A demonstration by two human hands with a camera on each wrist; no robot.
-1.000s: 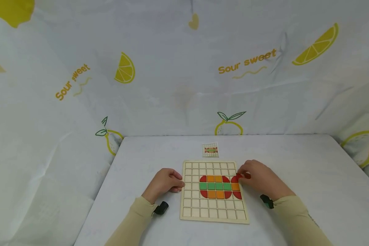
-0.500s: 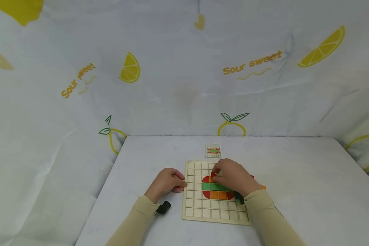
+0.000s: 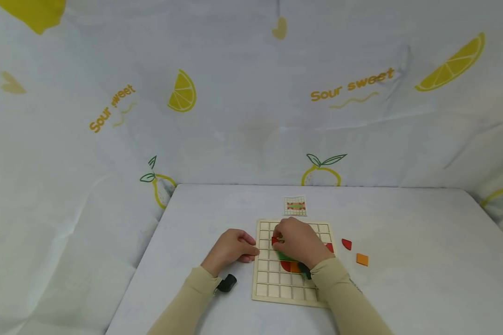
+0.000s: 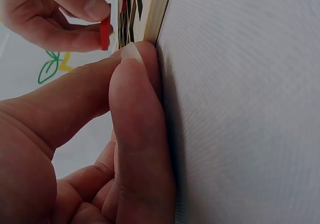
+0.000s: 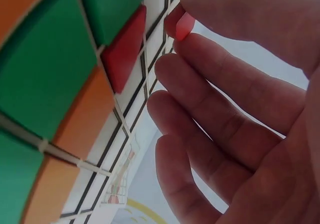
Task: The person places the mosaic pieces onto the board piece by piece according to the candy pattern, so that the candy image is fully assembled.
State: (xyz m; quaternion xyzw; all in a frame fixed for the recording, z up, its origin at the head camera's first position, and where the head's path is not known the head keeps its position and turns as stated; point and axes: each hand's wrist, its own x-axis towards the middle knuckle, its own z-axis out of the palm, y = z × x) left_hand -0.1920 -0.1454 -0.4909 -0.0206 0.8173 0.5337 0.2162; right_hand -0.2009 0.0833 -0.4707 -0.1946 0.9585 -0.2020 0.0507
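A square wooden grid board (image 3: 264,291) lies flat on the table. My left hand (image 3: 232,249) is at its left edge; in the left wrist view thumb and index fingertips (image 4: 132,76) meet on that edge. Over the board's left half, my right hand (image 3: 302,242) pinches a small red tile (image 5: 185,27) between thumb and index finger. The red tile stands edge-on to the left wrist camera, just off the grid. Green tiles (image 5: 55,63), orange tiles (image 5: 82,121) and a red tile (image 5: 125,51) sit in the squares, partly hidden by my right hand in the head view.
A small pattern card (image 3: 295,205) lies beyond the board's far edge. To the board's right, a rounded red tile (image 3: 346,244) and an orange square tile (image 3: 362,259) lie on the white table (image 3: 419,279). A printed cloth (image 3: 251,93) hangs behind.
My right hand has moved left from the board's right edge across the rows, carrying a red tile. Two loose tiles at right have come into view. The left hand keeps its place.
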